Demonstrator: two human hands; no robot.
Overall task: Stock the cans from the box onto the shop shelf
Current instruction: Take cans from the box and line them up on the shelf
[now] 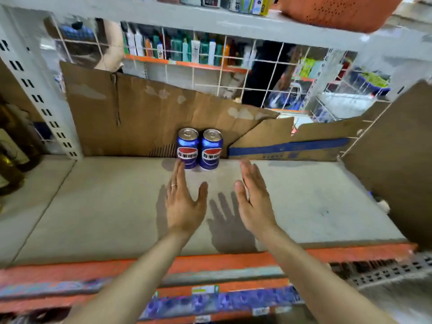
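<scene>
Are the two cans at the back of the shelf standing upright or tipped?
Upright: both blue cans, left and right, stand on their bases side by side, silver tops up, labels level, against the cardboard.

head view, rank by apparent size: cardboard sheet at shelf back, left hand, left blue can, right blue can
1. cardboard sheet, by far the largest.
2. left hand, though it sits nearer the camera than the cans, so this is how it looks, not true size.
3. left blue can and right blue can: they look alike, no ranking.

Wire-grid back panel [233, 73], cardboard lining [140, 118]
</scene>
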